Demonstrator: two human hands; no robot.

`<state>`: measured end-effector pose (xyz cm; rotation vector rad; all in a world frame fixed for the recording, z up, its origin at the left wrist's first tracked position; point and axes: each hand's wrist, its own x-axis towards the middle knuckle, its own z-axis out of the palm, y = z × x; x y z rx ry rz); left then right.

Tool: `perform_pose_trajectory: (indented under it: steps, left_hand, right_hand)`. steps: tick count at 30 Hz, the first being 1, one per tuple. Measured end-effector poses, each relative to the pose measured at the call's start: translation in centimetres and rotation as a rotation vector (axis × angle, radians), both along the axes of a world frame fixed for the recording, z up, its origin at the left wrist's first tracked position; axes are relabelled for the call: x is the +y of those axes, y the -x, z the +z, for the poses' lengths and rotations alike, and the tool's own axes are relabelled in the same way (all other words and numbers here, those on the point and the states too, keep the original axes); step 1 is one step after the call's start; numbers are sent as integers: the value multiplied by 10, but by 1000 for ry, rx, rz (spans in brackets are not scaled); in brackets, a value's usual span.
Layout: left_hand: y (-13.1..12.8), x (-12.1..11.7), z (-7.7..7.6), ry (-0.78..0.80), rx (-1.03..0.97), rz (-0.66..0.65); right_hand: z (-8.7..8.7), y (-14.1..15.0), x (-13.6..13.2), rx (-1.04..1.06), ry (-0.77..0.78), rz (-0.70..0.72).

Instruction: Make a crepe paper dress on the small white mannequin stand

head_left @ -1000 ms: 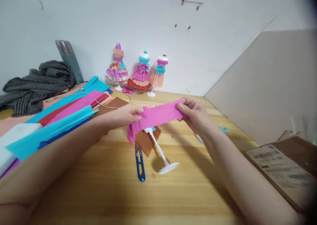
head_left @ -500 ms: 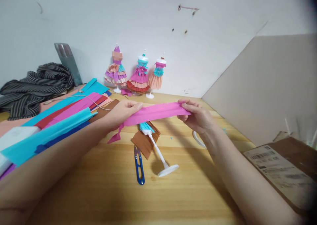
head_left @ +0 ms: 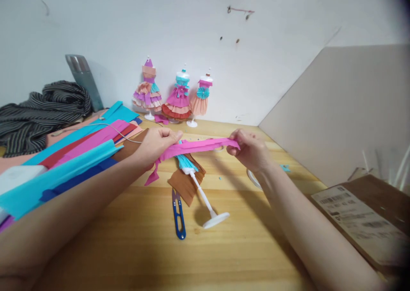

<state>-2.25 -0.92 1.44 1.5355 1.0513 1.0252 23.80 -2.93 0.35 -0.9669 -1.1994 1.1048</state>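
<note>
A strip of pink crepe paper (head_left: pixel 201 145) is stretched between my two hands above the table. My left hand (head_left: pixel 160 145) pinches its left part, and a loose torn end dangles below that hand. My right hand (head_left: pixel 248 148) is closed on the strip's other end. Beneath the strip lies a small white dress-form stand (head_left: pixel 202 197), tipped on its side, with pleated blue paper (head_left: pixel 185 162) on its upper part. Brown crepe paper (head_left: pixel 184 184) lies under it. Blue-handled thread snips (head_left: pixel 178 216) rest beside the brown paper.
Three small dress forms in paper dresses (head_left: pixel 178 96) stand by the wall. Coloured crepe sheets (head_left: pixel 80 163), a striped cloth (head_left: pixel 48 107) and a bottle (head_left: pixel 83 79) occupy the left. A roll of tape (head_left: pixel 254 180) lies near my right wrist; a cardboard box (head_left: pixel 368 218) sits at right.
The pink strip has gone from lying broad and flat to narrow and folded or turned on edge. My right hand has turned and moved slightly left. The view has shifted a little.
</note>
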Motion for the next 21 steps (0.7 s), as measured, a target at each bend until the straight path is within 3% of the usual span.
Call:
perform_pose_trajectory:
  steps: [7,12,17,21]
  left_hand:
    - [3,12,-11,-3,142,-106]
    - [5,17,-15,-99,196,-187]
    - [5,20,-15,-196,244,-283]
    - [7,19,-13,-133,274,-328]
  right_hand:
    - [8,0,-7,-310,-111,-92]
    - [13,-6,-7,-516,-88,-123]
    - [13,-4,-6,-480,-154,-133]
    - [15,-4,-8,-407,-165,-80]
